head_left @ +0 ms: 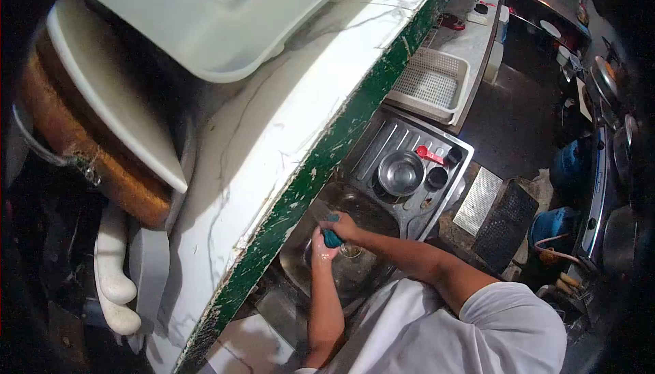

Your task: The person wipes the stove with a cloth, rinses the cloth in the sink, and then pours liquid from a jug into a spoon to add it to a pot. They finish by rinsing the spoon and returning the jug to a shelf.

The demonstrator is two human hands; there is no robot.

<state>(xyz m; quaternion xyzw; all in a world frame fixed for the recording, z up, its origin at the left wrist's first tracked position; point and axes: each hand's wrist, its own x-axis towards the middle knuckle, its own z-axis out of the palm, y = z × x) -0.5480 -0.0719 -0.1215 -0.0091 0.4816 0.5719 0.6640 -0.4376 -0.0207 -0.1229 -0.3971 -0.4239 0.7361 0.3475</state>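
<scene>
Both hands meet over the metal sink basin. My left hand looks wet, with some suds on it, and is closed around a dark teal scrubbing pad. From the right, my right hand reaches in and its fingers close on the same pad. A pale, flat shape shows just beyond the fingers; I cannot make out what it is. Beneath the hands, a small round rim shows in the basin. On the drainboard beside the basin sits a steel bowl.
Near the bowl lie a red measuring scoop and small dark cups. A white perforated basket stands past the drainboard. The green-edged marble counter runs above the sink's left side, bearing a translucent plastic container. Blue gas cylinders stand at right.
</scene>
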